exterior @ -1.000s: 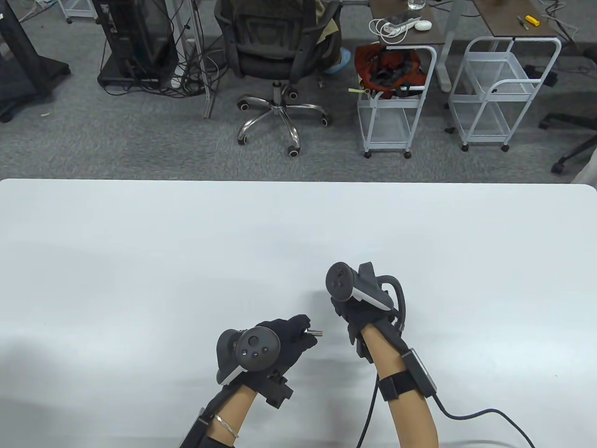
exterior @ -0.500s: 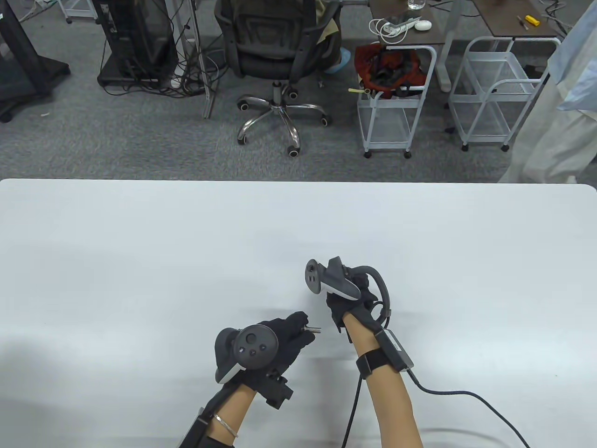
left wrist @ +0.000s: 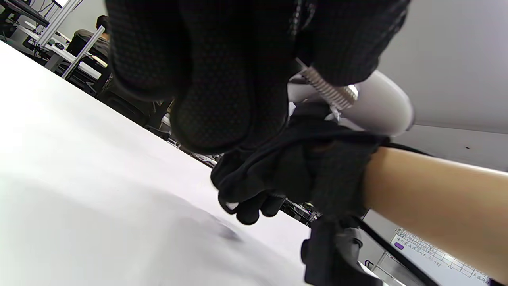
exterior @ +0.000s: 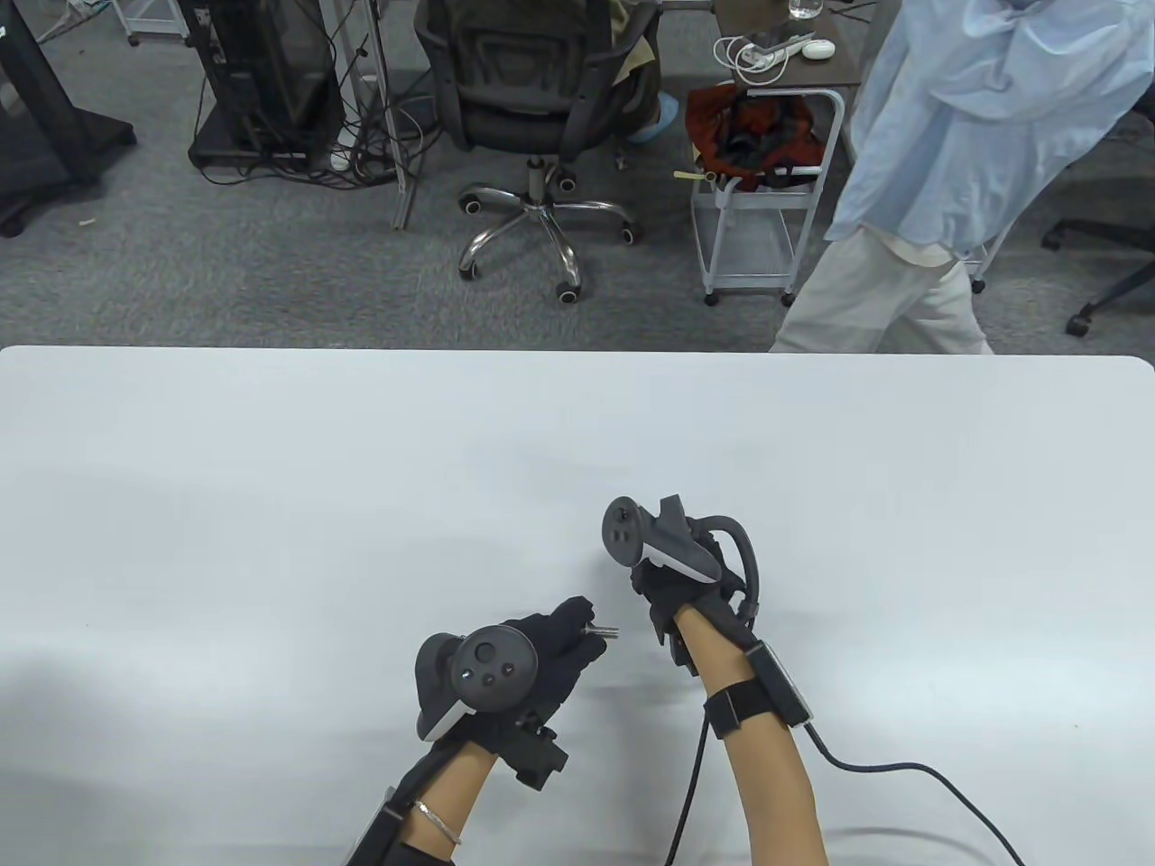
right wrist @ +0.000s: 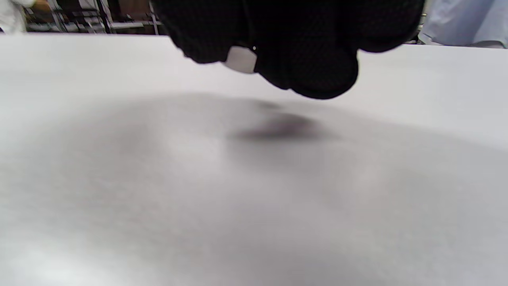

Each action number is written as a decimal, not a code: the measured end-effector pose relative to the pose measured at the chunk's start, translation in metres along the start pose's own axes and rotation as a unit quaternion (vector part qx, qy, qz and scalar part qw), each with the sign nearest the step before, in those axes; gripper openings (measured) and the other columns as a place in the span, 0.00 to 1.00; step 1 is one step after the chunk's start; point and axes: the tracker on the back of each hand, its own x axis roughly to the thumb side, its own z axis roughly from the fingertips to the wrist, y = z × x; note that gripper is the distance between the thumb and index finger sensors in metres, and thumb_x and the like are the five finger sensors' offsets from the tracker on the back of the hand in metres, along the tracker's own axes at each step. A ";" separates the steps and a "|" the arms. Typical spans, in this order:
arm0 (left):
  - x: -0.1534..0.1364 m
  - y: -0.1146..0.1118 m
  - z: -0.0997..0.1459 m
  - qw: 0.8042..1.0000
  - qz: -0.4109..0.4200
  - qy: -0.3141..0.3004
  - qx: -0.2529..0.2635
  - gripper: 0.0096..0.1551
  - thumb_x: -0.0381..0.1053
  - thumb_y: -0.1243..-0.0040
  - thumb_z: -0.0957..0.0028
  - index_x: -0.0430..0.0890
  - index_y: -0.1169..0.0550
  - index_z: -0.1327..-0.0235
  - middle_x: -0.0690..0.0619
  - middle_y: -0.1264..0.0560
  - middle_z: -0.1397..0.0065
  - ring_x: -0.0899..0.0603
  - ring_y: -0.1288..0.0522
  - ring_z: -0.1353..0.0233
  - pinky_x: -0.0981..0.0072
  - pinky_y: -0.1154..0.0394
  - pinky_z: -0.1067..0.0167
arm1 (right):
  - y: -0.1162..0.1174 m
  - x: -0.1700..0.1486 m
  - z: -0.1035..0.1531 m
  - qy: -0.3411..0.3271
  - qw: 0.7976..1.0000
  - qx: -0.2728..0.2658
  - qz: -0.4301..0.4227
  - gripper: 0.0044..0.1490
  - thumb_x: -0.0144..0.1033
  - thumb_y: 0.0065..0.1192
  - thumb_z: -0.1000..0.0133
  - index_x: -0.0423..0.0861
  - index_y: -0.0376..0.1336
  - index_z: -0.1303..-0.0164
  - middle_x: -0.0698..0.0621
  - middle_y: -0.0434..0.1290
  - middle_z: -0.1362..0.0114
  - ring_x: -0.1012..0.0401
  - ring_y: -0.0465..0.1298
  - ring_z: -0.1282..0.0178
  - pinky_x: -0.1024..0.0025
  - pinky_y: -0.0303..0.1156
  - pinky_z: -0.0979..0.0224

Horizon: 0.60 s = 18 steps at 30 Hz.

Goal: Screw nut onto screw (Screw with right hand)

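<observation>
Left hand [exterior: 541,654], black knit glove with dotted grip texture, pinches the screw [exterior: 603,631] at its head end; the threaded steel shank sticks out bare toward the right hand [exterior: 672,591], raised above the table [exterior: 271,469]. Threads read clearly on the screw [left wrist: 329,89] in the left wrist view. Right hand hovers just beside the screw tip, not touching it, fingers curled under over the smooth matte white tabletop. A small pale piece [right wrist: 239,59] shows between its fingertips; can't tell if that's the nut

Silver screw [exterior: 603,630] — threaded shaft [left wrist: 326,88] jutting level from the left glove's fingertips, above the table; nut not visible.
</observation>
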 end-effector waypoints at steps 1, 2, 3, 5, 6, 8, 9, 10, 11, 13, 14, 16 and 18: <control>0.000 -0.001 0.000 1.000 0.000 0.001 0.000 0.29 0.55 0.40 0.46 0.36 0.19 0.43 0.49 0.09 0.49 0.48 0.10 0.52 0.58 0.17 0.47 | -0.006 -0.001 0.008 -0.011 1.000 -0.011 -0.015 0.31 0.31 0.63 0.44 0.35 0.60 0.32 0.35 0.75 0.36 0.46 0.80 0.42 0.47 0.71 0.38; 0.001 -0.001 0.000 1.000 0.001 0.001 0.000 0.29 0.55 0.40 0.46 0.36 0.19 0.43 0.49 0.09 0.49 0.48 0.10 0.52 0.58 0.18 0.47 | -0.011 -0.002 0.013 -0.018 0.999 -0.020 -0.026 0.32 0.31 0.63 0.44 0.34 0.59 0.32 0.35 0.74 0.36 0.46 0.80 0.42 0.47 0.71 0.38; 0.001 -0.002 0.000 1.000 0.001 0.002 0.001 0.29 0.55 0.40 0.46 0.36 0.19 0.43 0.49 0.09 0.49 0.48 0.10 0.52 0.58 0.18 0.47 | -0.017 -0.003 0.022 -0.027 0.998 -0.033 -0.044 0.32 0.31 0.63 0.44 0.34 0.59 0.31 0.35 0.74 0.36 0.46 0.80 0.42 0.47 0.71 0.39; 0.003 -0.003 0.000 1.000 0.001 0.004 0.002 0.29 0.55 0.40 0.46 0.36 0.19 0.42 0.48 0.09 0.49 0.48 0.10 0.52 0.58 0.18 0.47 | -0.026 -0.006 0.037 -0.042 0.995 -0.052 -0.078 0.33 0.31 0.62 0.43 0.33 0.58 0.31 0.35 0.74 0.36 0.46 0.80 0.42 0.47 0.72 0.39; 0.004 -0.003 0.000 1.000 0.000 0.004 0.003 0.29 0.55 0.41 0.46 0.36 0.19 0.42 0.48 0.09 0.48 0.48 0.10 0.52 0.57 0.18 0.47 | -0.031 -0.007 0.047 -0.047 0.992 -0.063 -0.103 0.33 0.31 0.62 0.43 0.33 0.58 0.31 0.34 0.74 0.36 0.46 0.80 0.42 0.47 0.72 0.39; 0.006 -0.005 0.000 1.000 -0.003 0.003 0.004 0.29 0.55 0.41 0.45 0.36 0.19 0.42 0.48 0.09 0.48 0.48 0.10 0.51 0.57 0.18 0.47 | -0.036 -0.010 0.064 -0.061 0.984 -0.078 -0.150 0.33 0.30 0.61 0.43 0.32 0.57 0.30 0.34 0.74 0.35 0.46 0.80 0.42 0.47 0.72 0.39; 0.007 -0.006 0.000 1.000 -0.004 0.004 0.004 0.29 0.55 0.41 0.45 0.36 0.20 0.42 0.48 0.09 0.48 0.48 0.10 0.51 0.57 0.18 0.47 | -0.038 -0.012 0.073 -0.069 0.978 -0.085 -0.178 0.33 0.30 0.61 0.43 0.32 0.57 0.30 0.34 0.73 0.35 0.46 0.80 0.42 0.47 0.72 0.39; 0.007 -0.006 0.000 1.000 -0.005 0.004 0.003 0.29 0.55 0.41 0.45 0.35 0.20 0.42 0.48 0.10 0.48 0.48 0.10 0.51 0.57 0.18 0.47 | -0.039 -0.013 0.080 -0.076 0.973 -0.091 -0.196 0.33 0.30 0.61 0.43 0.32 0.57 0.30 0.34 0.73 0.35 0.46 0.80 0.42 0.47 0.72 0.39; 0.008 -0.007 0.001 1.000 -0.004 0.005 0.002 0.29 0.55 0.41 0.45 0.35 0.20 0.42 0.48 0.10 0.48 0.48 0.10 0.51 0.57 0.18 0.47 | -0.039 -0.015 0.088 -0.086 0.967 -0.097 -0.218 0.33 0.30 0.61 0.43 0.32 0.57 0.30 0.34 0.73 0.35 0.46 0.80 0.42 0.47 0.72 0.39; 0.009 -0.008 0.001 1.000 0.000 0.006 0.000 0.29 0.54 0.41 0.45 0.35 0.20 0.42 0.48 0.10 0.48 0.48 0.10 0.51 0.57 0.18 0.47 | -0.038 -0.017 0.101 -0.092 0.958 -0.108 -0.250 0.33 0.30 0.61 0.43 0.32 0.57 0.30 0.33 0.73 0.36 0.46 0.80 0.42 0.47 0.72 0.39; 0.010 -0.009 0.001 1.000 0.002 0.007 0.000 0.29 0.54 0.41 0.45 0.35 0.20 0.42 0.48 0.10 0.48 0.48 0.10 0.51 0.58 0.18 0.47 | -0.037 -0.019 0.108 -0.096 0.953 -0.113 -0.266 0.33 0.30 0.61 0.43 0.32 0.57 0.30 0.34 0.73 0.36 0.46 0.80 0.42 0.47 0.72 0.39; 0.012 -0.010 0.002 1.000 0.004 0.006 0.001 0.29 0.54 0.42 0.45 0.35 0.20 0.42 0.48 0.10 0.48 0.48 0.10 0.51 0.58 0.18 0.47 | -0.036 -0.021 0.118 -0.102 0.943 -0.121 -0.291 0.33 0.31 0.61 0.43 0.32 0.57 0.30 0.34 0.73 0.36 0.46 0.80 0.42 0.48 0.72 0.40; 0.014 -0.010 0.002 1.000 0.005 0.004 0.001 0.29 0.54 0.42 0.45 0.35 0.20 0.42 0.48 0.10 0.48 0.48 0.10 0.51 0.58 0.18 0.47 | -0.033 -0.023 0.126 -0.105 0.935 -0.125 -0.316 0.33 0.31 0.61 0.43 0.32 0.57 0.30 0.34 0.74 0.36 0.46 0.80 0.42 0.48 0.72 0.40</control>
